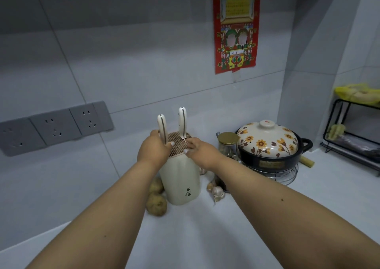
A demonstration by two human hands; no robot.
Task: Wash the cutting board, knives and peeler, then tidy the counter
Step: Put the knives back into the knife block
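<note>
Left hand (pixel 154 149) grips the nearer knife handle (pixel 162 129), fingers curled round it, blade down in the knife block (pixel 181 178), likely seating it. Right hand (pixel 197 147) pinches something small at the block's slotted top, at the base of the second knife (pixel 182 121); cannot tell what, maybe guiding a blade in. Block sits mid-counter (pixel 195 238). Potatoes (pixel 156 204) at its 7 o'clock, garlic (pixel 218 192) at 4, jar (pixel 227 143) and flowered pot (pixel 267 145) at 2–3. Cutting board and peeler not visible.
</note>
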